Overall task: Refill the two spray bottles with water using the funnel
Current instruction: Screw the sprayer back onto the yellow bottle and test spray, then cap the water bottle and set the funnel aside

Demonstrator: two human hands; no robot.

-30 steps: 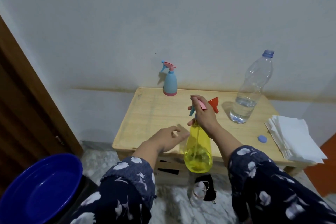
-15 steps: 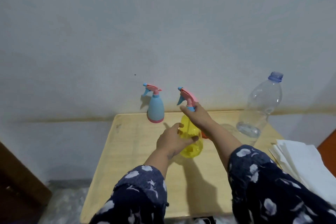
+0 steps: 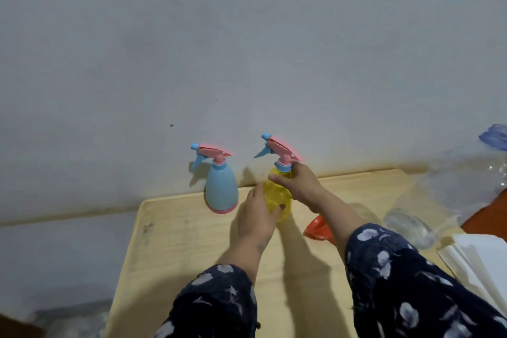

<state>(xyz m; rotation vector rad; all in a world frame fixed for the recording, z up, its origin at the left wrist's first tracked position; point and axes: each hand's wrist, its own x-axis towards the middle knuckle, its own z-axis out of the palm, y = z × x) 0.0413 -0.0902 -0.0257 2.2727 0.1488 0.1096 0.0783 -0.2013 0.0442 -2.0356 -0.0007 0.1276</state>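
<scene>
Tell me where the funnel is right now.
The orange funnel lies on the table, right of the yellow bottle, partly hidden behind the right forearm.

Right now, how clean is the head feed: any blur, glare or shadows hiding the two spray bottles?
Head view: the blue spray bottle is fairly sharp. The yellow spray bottle shows a smeared pink trigger edge. The clear water bottle at the right edge is badly motion-blurred. Both hands cast long dark shadows toward the camera on the wooden table. No glare; the light is dim and even.
</scene>
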